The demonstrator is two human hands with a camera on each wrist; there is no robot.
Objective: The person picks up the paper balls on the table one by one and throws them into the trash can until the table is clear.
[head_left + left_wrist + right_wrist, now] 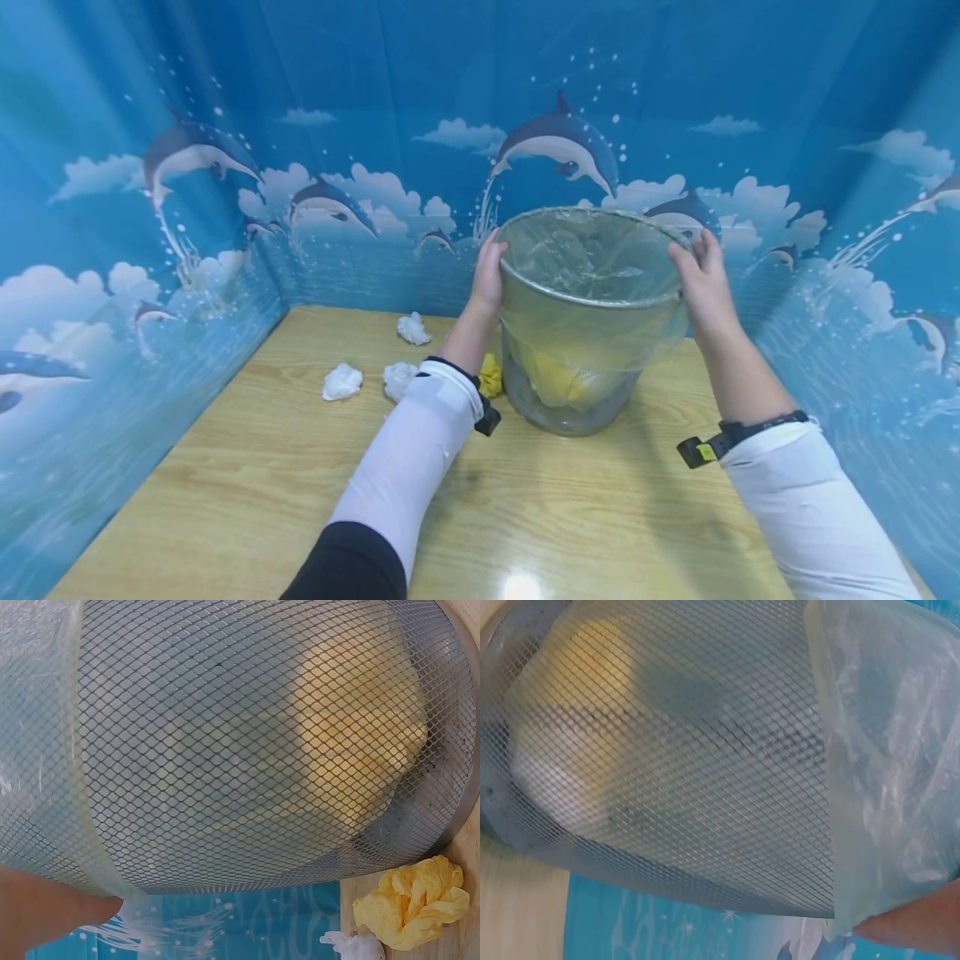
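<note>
A grey wire-mesh trash can (592, 300) stands on the table. A thin, pale green plastic trash bag (889, 750) lines it and folds over its rim, hanging partway down the outside. Through the mesh, crumpled yellow and whitish waste (360, 727) shows inside at the bottom. My left hand (489, 271) grips the bag-covered rim at the left, its thumb close to the bag's hem in the left wrist view. Opposite it, my right hand (703, 287) holds the rim at the right, thumb against the bag. The outer fingers are partly hidden behind the rim.
Crumpled yellow paper (412, 901) lies beside the can's base. Several crumpled white papers, including one at the left (342, 382) and one farther back (413, 328), rest on the wooden table (300, 500). A blue dolphin-print curtain (375, 83) encloses the back and sides.
</note>
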